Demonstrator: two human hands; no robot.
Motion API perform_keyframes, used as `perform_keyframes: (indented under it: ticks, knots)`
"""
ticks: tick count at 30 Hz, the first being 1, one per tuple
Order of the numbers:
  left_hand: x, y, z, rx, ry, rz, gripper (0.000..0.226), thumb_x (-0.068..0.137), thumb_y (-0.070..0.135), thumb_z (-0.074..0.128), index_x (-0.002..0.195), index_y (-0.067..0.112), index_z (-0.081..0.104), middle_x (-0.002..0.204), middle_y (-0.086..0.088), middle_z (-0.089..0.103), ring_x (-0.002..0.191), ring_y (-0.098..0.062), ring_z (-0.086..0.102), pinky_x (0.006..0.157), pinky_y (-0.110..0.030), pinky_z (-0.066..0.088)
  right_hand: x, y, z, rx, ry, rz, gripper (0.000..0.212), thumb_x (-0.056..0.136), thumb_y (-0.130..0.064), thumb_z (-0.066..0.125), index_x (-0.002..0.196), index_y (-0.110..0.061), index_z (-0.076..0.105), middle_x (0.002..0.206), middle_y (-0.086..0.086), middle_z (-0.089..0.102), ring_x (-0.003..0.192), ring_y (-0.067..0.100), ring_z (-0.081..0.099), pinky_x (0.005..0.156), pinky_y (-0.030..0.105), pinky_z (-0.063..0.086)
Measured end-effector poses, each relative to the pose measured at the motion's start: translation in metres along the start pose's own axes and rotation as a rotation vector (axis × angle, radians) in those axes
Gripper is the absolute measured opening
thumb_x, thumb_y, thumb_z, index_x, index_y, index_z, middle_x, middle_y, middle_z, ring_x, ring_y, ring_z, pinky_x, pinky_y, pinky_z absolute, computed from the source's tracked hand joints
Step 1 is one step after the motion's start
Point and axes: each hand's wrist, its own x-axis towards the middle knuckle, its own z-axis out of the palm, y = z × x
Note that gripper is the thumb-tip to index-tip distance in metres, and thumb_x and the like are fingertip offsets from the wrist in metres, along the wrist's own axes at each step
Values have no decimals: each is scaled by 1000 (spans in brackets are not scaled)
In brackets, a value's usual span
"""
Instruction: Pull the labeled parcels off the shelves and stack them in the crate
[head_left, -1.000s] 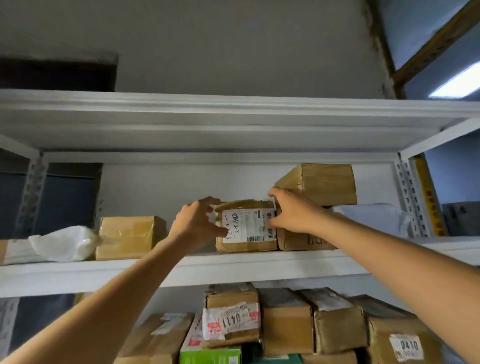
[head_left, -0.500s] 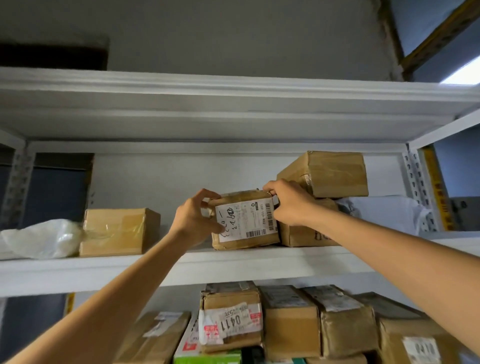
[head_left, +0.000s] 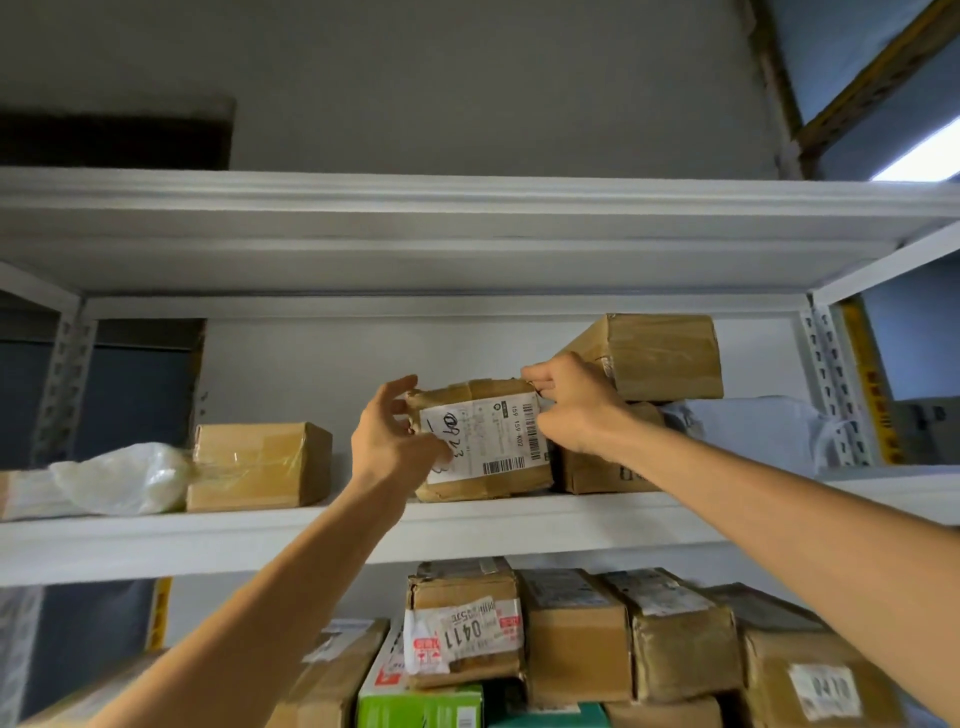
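A brown taped parcel with a white barcode label (head_left: 488, 441) stands on the middle shelf (head_left: 311, 535), tilted with its left end raised. My left hand (head_left: 395, 441) grips its left side, thumb over the label. My right hand (head_left: 571, 405) grips its upper right corner. Behind and to the right sit a tilted brown box (head_left: 654, 356) on top of another brown box (head_left: 602, 470). The crate is not in view.
A plain taped box (head_left: 257, 465) and a white bag (head_left: 122, 478) lie at the left of the same shelf, with a white parcel (head_left: 748, 431) at the right. Several labeled parcels crowd the shelf below, one marked 0411 (head_left: 465, 629). Another shelf (head_left: 467, 218) hangs above.
Both hands have closed on the labeled parcel and tilted it, pulling it towards the shelf's front edge. The camera has moved a little closer.
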Motion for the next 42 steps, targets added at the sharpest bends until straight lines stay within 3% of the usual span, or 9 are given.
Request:
perform_keyframes:
  ticks: [8,12,15,18,22,27,32,38,42]
  knots:
    - [-14,6,-40,-29,0,39,88,61,-27,70,133,20,54,117,-13,57,111,-31,58,79,-45,58,-15,-11,3,372,40,-32,77,69,14,75,138,-11,52,139,7,55,126,18,53,95,26,50]
    - [-8,10,-46,40,-61,22,75,68,-21,71,126,25,57,124,-9,57,115,-32,57,75,-48,60,-13,-10,3,313,78,-41,77,64,3,85,132,-17,56,129,2,59,118,15,56,84,22,50]
    - [-3,11,-47,37,-142,-6,73,72,-22,68,123,28,56,122,-13,57,108,-39,62,68,-49,60,-10,-9,8,266,-16,11,81,64,-1,86,134,-20,50,112,-6,58,107,14,57,74,23,55]
    - [1,12,-45,42,-208,-38,74,75,-17,68,129,30,51,121,-14,58,107,-40,62,75,-57,58,-8,-9,5,325,-124,60,80,68,1,83,135,-18,46,93,-12,57,91,10,62,71,27,58]
    - [1,18,-40,56,-273,-86,57,84,4,69,132,28,50,111,-16,68,100,-35,67,85,-56,55,-13,-9,1,407,-255,109,77,74,8,76,140,-12,42,101,-1,66,93,15,65,66,26,57]
    - [-20,13,-42,-40,-186,24,44,75,8,77,114,14,58,107,-21,67,96,-36,68,73,-50,60,-35,-4,14,375,-67,-17,106,64,11,81,149,-29,31,124,-10,51,111,14,56,82,28,56]
    - [-52,6,-46,-206,-105,101,72,66,19,80,131,28,51,116,-18,62,97,-32,68,76,-46,57,-61,-5,22,486,44,-99,105,64,1,85,146,-32,29,125,-16,51,117,3,51,80,9,46]
    - [-78,7,-46,-190,-194,149,83,66,5,71,143,24,44,120,-6,68,101,-21,70,78,-29,59,-85,-8,25,460,111,-147,86,62,4,85,123,-38,42,105,-22,56,88,-16,54,65,-1,43]
    - [-86,13,-47,-140,-254,166,78,69,0,69,141,21,46,103,-9,74,101,-25,70,76,-38,60,-89,-7,12,584,45,-34,78,59,1,87,118,-35,51,99,-15,68,88,-5,64,71,13,52]
